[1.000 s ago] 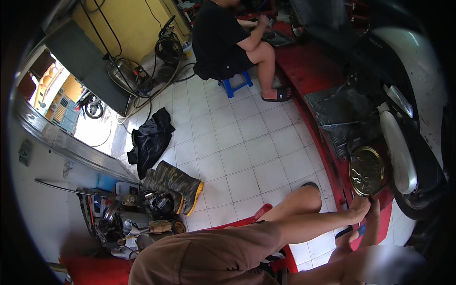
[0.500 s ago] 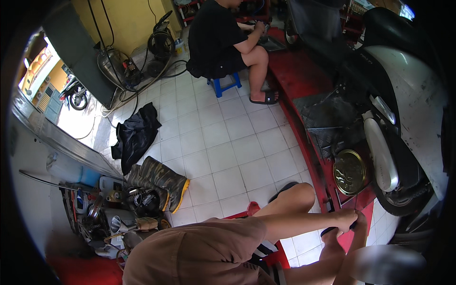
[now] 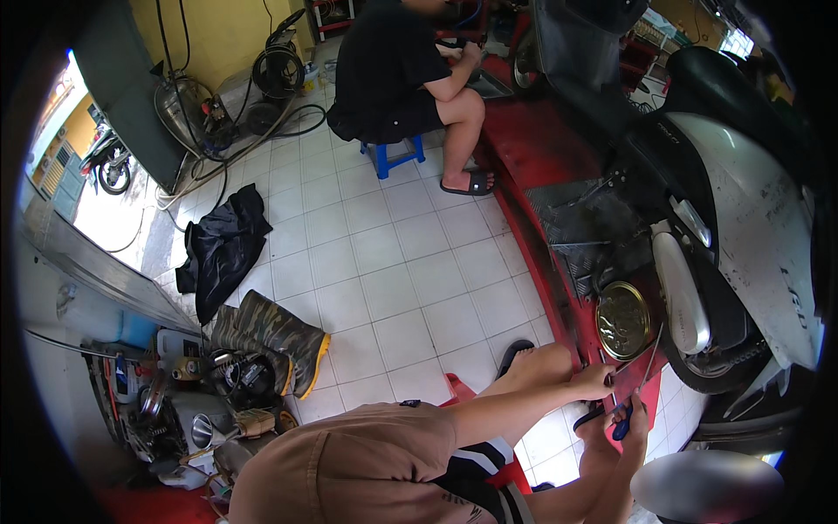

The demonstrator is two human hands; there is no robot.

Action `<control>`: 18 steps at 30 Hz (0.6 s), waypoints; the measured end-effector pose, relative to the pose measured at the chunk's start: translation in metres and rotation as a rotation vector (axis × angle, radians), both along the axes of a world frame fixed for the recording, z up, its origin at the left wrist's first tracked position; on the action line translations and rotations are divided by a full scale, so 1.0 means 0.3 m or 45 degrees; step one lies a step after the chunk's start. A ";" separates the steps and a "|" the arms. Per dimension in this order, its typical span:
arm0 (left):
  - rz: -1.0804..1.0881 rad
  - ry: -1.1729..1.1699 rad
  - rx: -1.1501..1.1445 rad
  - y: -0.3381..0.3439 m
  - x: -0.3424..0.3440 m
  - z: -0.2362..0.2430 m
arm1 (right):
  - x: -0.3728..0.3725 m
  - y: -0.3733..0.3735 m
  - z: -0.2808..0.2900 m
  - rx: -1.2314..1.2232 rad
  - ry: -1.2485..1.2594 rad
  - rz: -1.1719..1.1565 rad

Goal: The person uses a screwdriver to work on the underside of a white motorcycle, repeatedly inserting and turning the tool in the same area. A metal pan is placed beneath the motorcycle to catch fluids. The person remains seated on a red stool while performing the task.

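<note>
My left hand (image 3: 594, 382) is closed beside the red lift platform, its fingers round a thin metal piece (image 3: 621, 368) whose kind I cannot make out. Just below and to the right, my right hand (image 3: 635, 417) grips the dark blue handle of a screwdriver (image 3: 649, 371), its long shaft slanting up toward the scooter. Past my fingers sits a round gold-rimmed tin tray (image 3: 600, 335) with small metal parts in it. A white and black scooter (image 3: 742, 210) stands on the platform to the right.
Ahead, a person in black (image 3: 393, 79) sits on a blue stool (image 3: 393, 161), hands busy over the red platform (image 3: 546, 140). Camouflage boots (image 3: 278, 336) and a black cloth (image 3: 225, 244) lie on the tiles. Tools, bottles and a funnel (image 3: 207, 430) crowd the lower left.
My hands, close together before, have come apart; the left is now higher and left of the right. The screwdriver's handle and shaft have come into plain sight. The whole view has shifted slightly.
</note>
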State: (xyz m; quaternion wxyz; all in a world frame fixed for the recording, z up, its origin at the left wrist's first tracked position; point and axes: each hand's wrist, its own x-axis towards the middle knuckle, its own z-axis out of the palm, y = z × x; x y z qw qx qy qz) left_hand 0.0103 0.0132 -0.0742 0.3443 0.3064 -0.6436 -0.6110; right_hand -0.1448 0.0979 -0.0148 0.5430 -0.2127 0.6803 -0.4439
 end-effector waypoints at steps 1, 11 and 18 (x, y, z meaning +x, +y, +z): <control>0.041 -0.089 0.026 0.012 -0.018 -0.024 | 0.008 -0.009 -0.009 -0.003 -0.038 -0.041; -0.479 -0.139 0.454 0.054 -0.030 0.022 | 0.021 -0.018 -0.128 -0.084 -0.056 -0.423; -0.593 -0.031 0.589 0.002 0.001 0.050 | 0.116 -0.072 -0.001 -0.210 0.119 -0.098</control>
